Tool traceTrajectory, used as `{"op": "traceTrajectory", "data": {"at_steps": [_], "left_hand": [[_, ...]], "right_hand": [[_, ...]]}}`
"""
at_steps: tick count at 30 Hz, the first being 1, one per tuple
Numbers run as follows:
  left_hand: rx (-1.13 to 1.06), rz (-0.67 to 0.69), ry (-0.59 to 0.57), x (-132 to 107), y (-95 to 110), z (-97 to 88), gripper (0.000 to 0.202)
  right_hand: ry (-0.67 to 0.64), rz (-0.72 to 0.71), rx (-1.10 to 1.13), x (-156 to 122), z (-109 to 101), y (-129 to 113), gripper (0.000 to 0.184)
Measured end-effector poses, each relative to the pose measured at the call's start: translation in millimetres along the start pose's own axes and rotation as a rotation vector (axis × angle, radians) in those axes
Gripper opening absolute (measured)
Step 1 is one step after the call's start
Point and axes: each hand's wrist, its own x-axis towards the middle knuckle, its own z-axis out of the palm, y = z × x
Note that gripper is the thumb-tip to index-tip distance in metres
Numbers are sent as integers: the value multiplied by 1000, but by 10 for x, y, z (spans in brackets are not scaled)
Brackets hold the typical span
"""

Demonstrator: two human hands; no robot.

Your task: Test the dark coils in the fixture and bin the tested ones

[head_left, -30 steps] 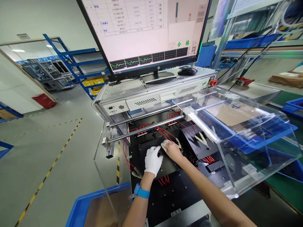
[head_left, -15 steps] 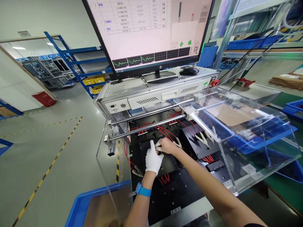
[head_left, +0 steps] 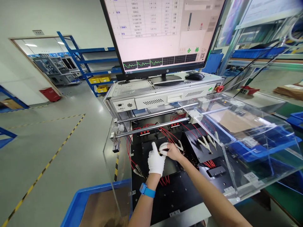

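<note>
Here, right hand (head_left: 172,151) angled toward left hand (head_left: 156,162).

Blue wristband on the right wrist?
No, the blue wristband is on the left wrist, just below the white-gloved left hand.

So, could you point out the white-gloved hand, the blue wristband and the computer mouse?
White-gloved left hand (head_left: 156,161), head view: the back of the glove.
Blue wristband (head_left: 149,192), head view: the strap across the wrist.
Computer mouse (head_left: 194,76), head view: its black upper shell.
</note>
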Motion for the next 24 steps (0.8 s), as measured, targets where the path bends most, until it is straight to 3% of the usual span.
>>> {"op": "traceTrajectory", "data": {"at_steps": [5, 10, 13, 16, 18, 20, 21, 24], "left_hand": [[-18, -42, -33, -65, -22, 0, 79], [-308, 30, -95, -145, -258, -26, 89], [-665, 127, -144, -168, -499, -47, 67], [-799, 152, 0, -206, -678, -58, 36], [-649, 254, 116, -232, -711, -40, 32], [-452, 414, 156, -239, -685, 3, 31], [-369, 474, 162, -233, -660, 31, 30], [-201, 528, 175, -187, -605, 108, 20]], "right_hand": [[-42, -159, -458, -23, 145, -74, 22], [-50, -175, -606, -1, 220, -94, 24], [-68, -184, -583, -58, 194, -131, 22], [-8, -194, -468, -120, 111, -105, 22], [214, -76, -411, -109, 4, 7, 27], [438, 144, -433, -46, -134, 198, 33], [481, 265, -475, -3, -203, 308, 36], [321, 564, -598, 98, -353, 586, 45]]}}
